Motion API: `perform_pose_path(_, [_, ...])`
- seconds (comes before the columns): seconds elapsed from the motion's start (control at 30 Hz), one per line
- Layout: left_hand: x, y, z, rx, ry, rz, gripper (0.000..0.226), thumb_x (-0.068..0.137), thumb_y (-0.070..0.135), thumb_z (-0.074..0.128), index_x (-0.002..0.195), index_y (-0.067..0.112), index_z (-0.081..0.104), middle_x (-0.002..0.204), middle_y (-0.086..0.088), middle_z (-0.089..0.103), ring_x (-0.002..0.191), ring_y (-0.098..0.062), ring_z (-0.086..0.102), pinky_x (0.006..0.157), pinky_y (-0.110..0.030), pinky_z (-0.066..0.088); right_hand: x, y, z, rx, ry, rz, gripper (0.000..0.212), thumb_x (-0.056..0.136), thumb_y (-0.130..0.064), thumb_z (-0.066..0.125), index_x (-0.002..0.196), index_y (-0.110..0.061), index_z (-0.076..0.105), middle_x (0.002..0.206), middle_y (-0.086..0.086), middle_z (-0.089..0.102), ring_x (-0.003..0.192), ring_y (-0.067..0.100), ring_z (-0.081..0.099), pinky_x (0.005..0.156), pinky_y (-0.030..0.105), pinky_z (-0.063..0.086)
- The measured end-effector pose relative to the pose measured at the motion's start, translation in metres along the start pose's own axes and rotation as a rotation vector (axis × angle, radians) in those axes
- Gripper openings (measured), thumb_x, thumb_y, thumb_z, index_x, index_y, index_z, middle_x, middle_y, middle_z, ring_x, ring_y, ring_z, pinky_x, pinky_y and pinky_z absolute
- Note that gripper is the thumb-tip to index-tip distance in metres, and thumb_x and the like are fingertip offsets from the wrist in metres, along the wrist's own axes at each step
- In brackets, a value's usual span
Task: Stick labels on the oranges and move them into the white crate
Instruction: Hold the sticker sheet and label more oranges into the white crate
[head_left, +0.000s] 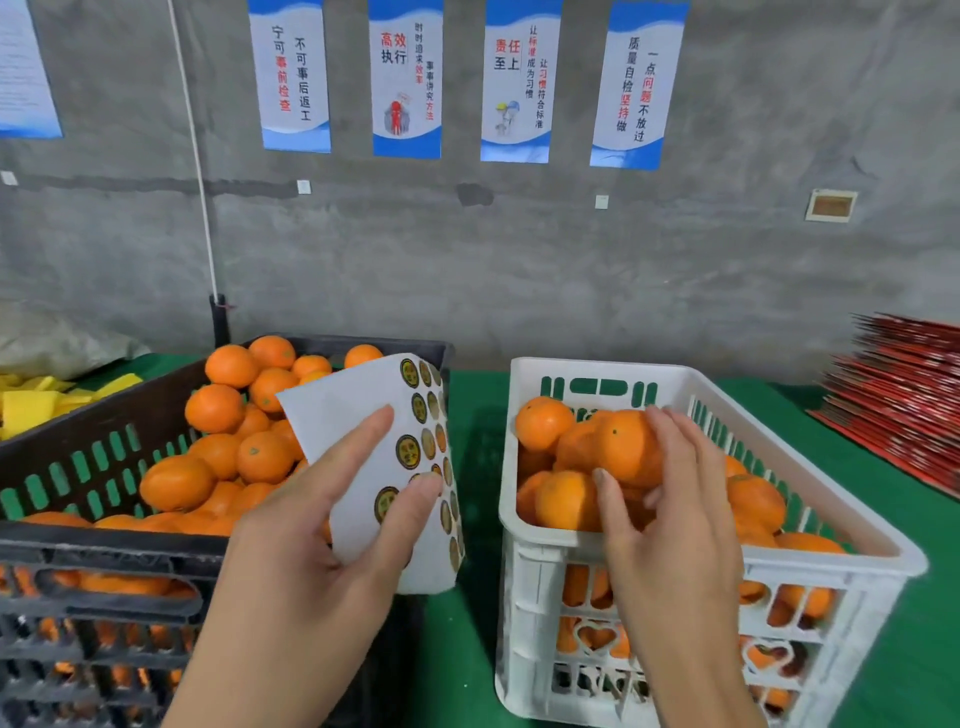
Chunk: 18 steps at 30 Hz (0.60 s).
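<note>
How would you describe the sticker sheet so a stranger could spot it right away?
Find the black crate of oranges on the green table. Over its right end the left hand holds a white sticker sheet, the only paper here, with round dark gold-rimmed labels along its right edge.
</note>
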<state>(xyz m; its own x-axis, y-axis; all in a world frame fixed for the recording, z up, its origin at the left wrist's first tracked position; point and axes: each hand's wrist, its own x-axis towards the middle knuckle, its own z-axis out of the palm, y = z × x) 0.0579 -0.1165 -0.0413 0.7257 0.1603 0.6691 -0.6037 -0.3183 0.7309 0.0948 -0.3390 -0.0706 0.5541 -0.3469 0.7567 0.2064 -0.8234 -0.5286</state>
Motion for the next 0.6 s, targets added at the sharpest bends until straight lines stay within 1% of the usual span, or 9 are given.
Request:
perform_pose_path(0.13, [0.003,-0.004,-0.003,0.070,0.038,-0.045,0.055,0.074,0.051,0.071,0.128,0.042,0.069,0.098,0.043,0.065,0.087,0.031,0.057,0.063,0.006,0.043,0.003,0.009,-0.001,0.038,0.048,0.035,0.037,0.096,-0.014,0.063,0.133,-0.017,0.060,0.149,-0.003,0.046,0.125,0.023,0.055,0.099,0.037,0.049])
perform_pose_path(0.2, [0.006,-0.007,-0.004,0.112,0.069,-0.057,0.049,0.077,0.048,0.070,0.126,0.040,0.071,0.096,0.039,0.060,0.083,0.034,0.055,0.060,0.007,0.040,0.003,0.009,-0.002,0.075,0.044,0.026,0.031,0.096,-0.009,0.061,0.126,-0.015,0.065,0.147,0.000,0.049,0.129,0.023,0.053,0.102,0.039,0.049])
perform_pose_path(0.27, [0.007,-0.010,-0.008,0.140,0.115,-0.065,0.045,0.080,0.048,0.069,0.123,0.038,0.074,0.091,0.035,0.063,0.080,0.030,0.058,0.058,0.007,0.040,0.002,0.008,-0.003,0.103,0.039,0.027,0.029,0.097,-0.007,0.058,0.124,-0.013,0.067,0.147,0.002,0.050,0.132,0.023,0.051,0.103,0.042,0.050])
perform_pose_path(0.33, [0.008,-0.011,-0.015,0.164,0.155,-0.084,0.043,0.081,0.053,0.065,0.120,0.039,0.074,0.072,0.029,0.069,0.074,0.017,0.065,0.055,0.004,0.041,0.002,0.008,-0.004,0.107,0.032,0.041,0.029,0.098,-0.008,0.055,0.124,-0.012,0.067,0.148,0.002,0.049,0.135,0.023,0.048,0.105,0.044,0.049])
perform_pose_path(0.37, [0.009,-0.010,-0.017,0.198,0.166,-0.086,0.042,0.081,0.056,0.063,0.119,0.041,0.074,0.068,0.030,0.070,0.070,0.005,0.068,0.052,0.001,0.042,0.002,0.008,-0.005,0.095,0.023,0.045,0.030,0.098,-0.008,0.055,0.125,-0.012,0.067,0.150,0.002,0.049,0.137,0.023,0.048,0.106,0.047,0.048])
perform_pose_path(0.43, [0.010,-0.008,-0.022,0.249,0.188,-0.092,0.042,0.082,0.061,0.059,0.117,0.044,0.073,0.076,0.040,0.065,0.061,-0.018,0.068,0.052,-0.009,0.047,0.003,0.007,-0.006,0.039,-0.023,0.028,0.031,0.100,-0.012,0.054,0.128,-0.013,0.067,0.154,0.002,0.047,0.141,0.024,0.044,0.111,0.051,0.045])
perform_pose_path(0.5, [0.012,-0.009,-0.026,0.254,0.207,-0.098,0.039,0.082,0.063,0.059,0.115,0.047,0.073,0.079,0.038,0.066,0.057,-0.027,0.065,0.057,-0.022,0.049,0.004,0.005,-0.005,-0.062,-0.105,-0.009,0.035,0.103,-0.021,0.048,0.133,-0.014,0.065,0.160,0.003,0.040,0.150,0.025,0.033,0.122,0.050,0.030])
perform_pose_path(0.57, [0.013,-0.010,-0.029,0.253,0.218,-0.096,0.035,0.082,0.062,0.060,0.112,0.049,0.072,0.076,0.023,0.071,0.060,-0.037,0.066,0.058,-0.030,0.048,0.005,0.006,-0.003,-0.181,-0.158,-0.045,0.041,0.105,-0.026,0.043,0.137,-0.011,0.063,0.166,0.006,0.031,0.155,0.023,0.024,0.129,0.045,0.013])
perform_pose_path(0.6, [0.013,-0.011,-0.031,0.246,0.213,-0.098,0.035,0.082,0.062,0.061,0.112,0.049,0.073,0.073,0.017,0.072,0.063,-0.041,0.067,0.058,-0.033,0.048,0.005,0.007,-0.002,-0.221,-0.164,-0.053,0.042,0.105,-0.027,0.043,0.137,-0.010,0.063,0.166,0.008,0.029,0.155,0.023,0.022,0.129,0.044,0.009])
